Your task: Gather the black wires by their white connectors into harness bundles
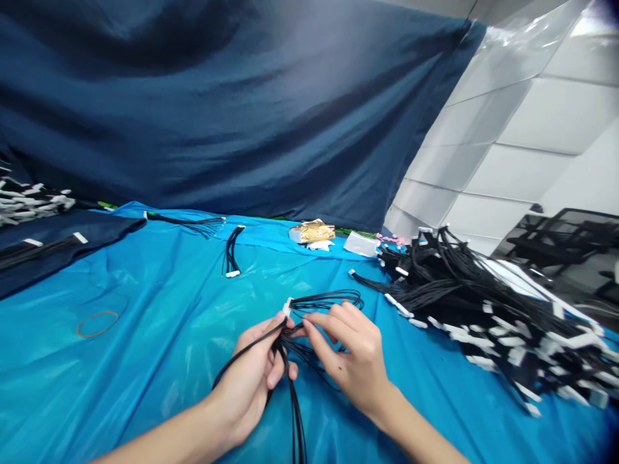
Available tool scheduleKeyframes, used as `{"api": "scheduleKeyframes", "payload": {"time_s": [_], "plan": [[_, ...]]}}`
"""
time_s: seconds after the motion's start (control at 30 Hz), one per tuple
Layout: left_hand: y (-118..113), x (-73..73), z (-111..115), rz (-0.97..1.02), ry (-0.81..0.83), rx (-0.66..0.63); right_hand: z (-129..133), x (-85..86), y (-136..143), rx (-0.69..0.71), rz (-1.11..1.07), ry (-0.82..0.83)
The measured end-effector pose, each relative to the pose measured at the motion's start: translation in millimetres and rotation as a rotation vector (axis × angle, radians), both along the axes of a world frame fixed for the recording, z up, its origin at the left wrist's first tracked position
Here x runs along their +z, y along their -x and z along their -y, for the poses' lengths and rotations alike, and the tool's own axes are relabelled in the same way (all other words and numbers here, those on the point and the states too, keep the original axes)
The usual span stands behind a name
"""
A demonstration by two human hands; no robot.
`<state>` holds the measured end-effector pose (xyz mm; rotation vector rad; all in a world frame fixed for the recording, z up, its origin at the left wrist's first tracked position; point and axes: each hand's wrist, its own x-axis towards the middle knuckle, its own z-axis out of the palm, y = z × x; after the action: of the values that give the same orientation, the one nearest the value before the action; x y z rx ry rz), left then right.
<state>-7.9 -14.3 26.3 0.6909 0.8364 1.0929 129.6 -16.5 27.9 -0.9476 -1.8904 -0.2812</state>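
Near the lower middle of the head view, my left hand is closed around a bundle of black wires, with a white connector sticking up above its thumb. Wires fan out from the bundle to the right, to the lower left and down. Just right of it, my right hand has thumb and index finger pinched together on some of the same wires. The wires' other ends are partly hidden behind the hands and below the frame edge.
A large heap of black cables with white connectors lies at right. Loose cables, a gold packet, a white piece and a rubber band rest on the blue sheet. More connectors are piled at far left.
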Motion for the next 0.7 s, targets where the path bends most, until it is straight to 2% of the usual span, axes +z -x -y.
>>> {"api": "scheduleKeyframes", "payload": {"time_s": [0.33, 0.7], "plan": [[-0.1, -2.9, -1.2, -0.034, -0.037, -0.013, -1.2, -1.8, 0.3, 0.006, -0.027, 0.055], [0.5, 1.5, 2.7, -0.076, -0.075, -0.041, 1.1, 1.2, 0.9, -0.007, -0.112, 0.128]]}}
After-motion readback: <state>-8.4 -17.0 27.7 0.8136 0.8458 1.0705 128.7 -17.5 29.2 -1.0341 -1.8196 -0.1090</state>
